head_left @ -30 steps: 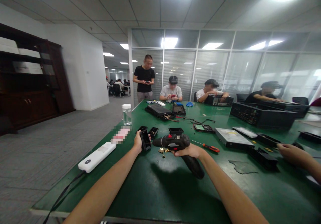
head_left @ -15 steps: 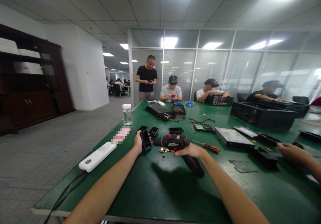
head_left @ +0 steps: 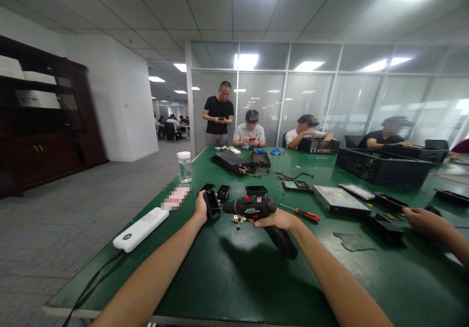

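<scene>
A small, open-fronted, rectangular black plastic housing (head_left: 211,204) is held tilted in the person's left hand (head_left: 201,206), above the tabletop. The left hand grips it from the left side, fingers closed behind it; fingertips show at its right edge. The open face is turned toward the wearer.

A black pistol-shaped cordless drill with red accents (head_left: 252,206) lies level in the right hand (head_left: 278,219), which is wrapped around its handle just below the body. The drill's nose points left at the housing's right side; contact between bit and housing cannot be determined.

Small brass-coloured metal pieces (head_left: 239,219) lie below the drill's nose, to the right of the left hand. Two similar black trays (head_left: 223,192) (head_left: 256,190) rest beyond the hands. A screwdriver with an orange-and-black handle (head_left: 307,214) lies right of the drill, near a flat silver metal drive (head_left: 340,200).

A clear jar with a white lid (head_left: 184,167) and a long white plastic block with a black cable (head_left: 141,230) stand toward the left edge of the green tabletop (head_left: 205,283). At far right, a co-worker's hand (head_left: 427,220) is visible.
</scene>
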Demonstrator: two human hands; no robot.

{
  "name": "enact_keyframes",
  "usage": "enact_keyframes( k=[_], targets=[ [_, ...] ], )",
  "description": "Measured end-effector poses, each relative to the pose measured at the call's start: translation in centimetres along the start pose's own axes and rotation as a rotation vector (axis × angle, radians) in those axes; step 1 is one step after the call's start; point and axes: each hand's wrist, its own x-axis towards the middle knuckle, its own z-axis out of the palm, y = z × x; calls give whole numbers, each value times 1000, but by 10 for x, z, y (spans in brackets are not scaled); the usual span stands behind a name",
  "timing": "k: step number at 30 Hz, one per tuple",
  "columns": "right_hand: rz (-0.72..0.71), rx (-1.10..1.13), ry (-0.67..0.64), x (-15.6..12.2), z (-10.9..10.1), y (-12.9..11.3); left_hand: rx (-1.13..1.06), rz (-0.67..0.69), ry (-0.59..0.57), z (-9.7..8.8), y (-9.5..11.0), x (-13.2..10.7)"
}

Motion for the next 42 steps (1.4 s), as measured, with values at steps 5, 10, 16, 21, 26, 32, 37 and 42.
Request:
enact_keyframes(
  k=[5, 10, 16, 21, 26, 32, 37, 42],
  targets=[
    [9, 4, 31, 1, 0, 0, -39, -24, 27, 2, 2, -4],
    [16, -12, -8, 1, -2, 6, -52, -43, 27, 2, 2, -4],
    [-4, -12, -42, 7, -5, 20, -64, -31, 36, 1, 2, -2],
    [-27, -21, -59, 8, -5, 20, -69, -38, 31, 2, 3, -3],
    [-15, -21, -58, 8, -5, 20, -100, -59, 36, 4, 5, -6],
    [-15, -18, -51, 7, -6, 21, -79, -45, 25, 2, 4, -5],
    [-23, -1, -54, 7, -5, 22, -60, -7, 22, 2, 3, -5],
    [-30, 19, -43, 8, -4, 23, -53, -15, 37, 2, 3, -4]
  ],
)
